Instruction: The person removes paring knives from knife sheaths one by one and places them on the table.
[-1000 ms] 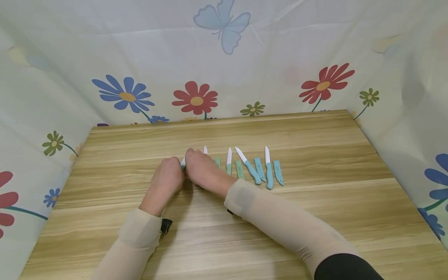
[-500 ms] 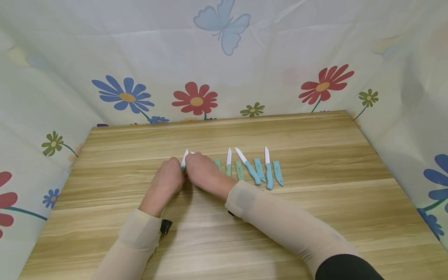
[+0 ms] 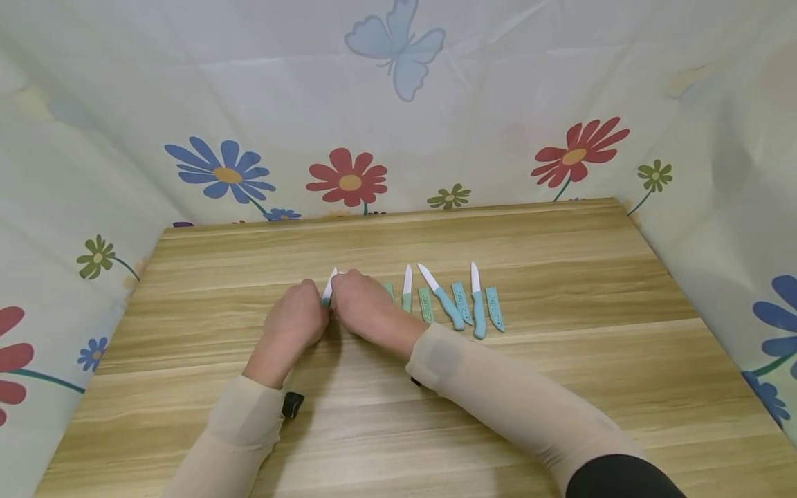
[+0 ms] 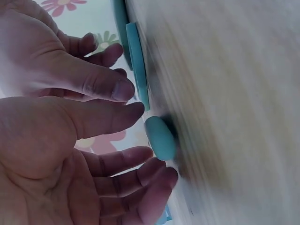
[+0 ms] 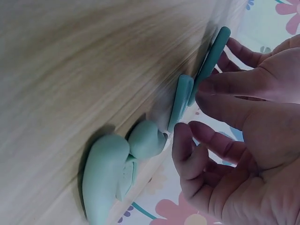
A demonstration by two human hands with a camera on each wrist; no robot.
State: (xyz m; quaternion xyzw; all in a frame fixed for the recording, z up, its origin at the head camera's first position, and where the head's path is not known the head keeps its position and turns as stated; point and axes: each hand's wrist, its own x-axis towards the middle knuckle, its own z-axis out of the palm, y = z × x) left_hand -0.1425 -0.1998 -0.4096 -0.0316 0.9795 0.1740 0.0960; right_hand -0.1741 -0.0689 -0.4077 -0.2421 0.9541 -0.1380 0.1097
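Observation:
My left hand [image 3: 295, 315] curls low over the table at the left end of a row of small knives. Its thumb and fingers close round the teal handle of a paring knife [image 4: 161, 138], whose white blade points away from me. Just beside it my right hand [image 3: 367, 304] bends down, with a teal blade sheath [image 5: 180, 101] between thumb and forefinger. A second white blade tip shows at the right hand's far side. The green handle of a knife [image 5: 145, 140] lies below the right fingers. In the head view my hands hide the sheath and most of both knives.
Further right lie a green knife [image 3: 407, 287], a green sheath [image 3: 426, 304], and two blue knives, one slanted [image 3: 445, 301] and one straight [image 3: 477, 301], each beside a blue sheath [image 3: 495, 308]. The wooden table [image 3: 560, 401] ends at a flowered curtain [image 3: 274, 83].
The blade tip beyond my right hand has shifted left and is now mostly covered. More of the blade by my left hand has come into view. Both hands have barely moved.

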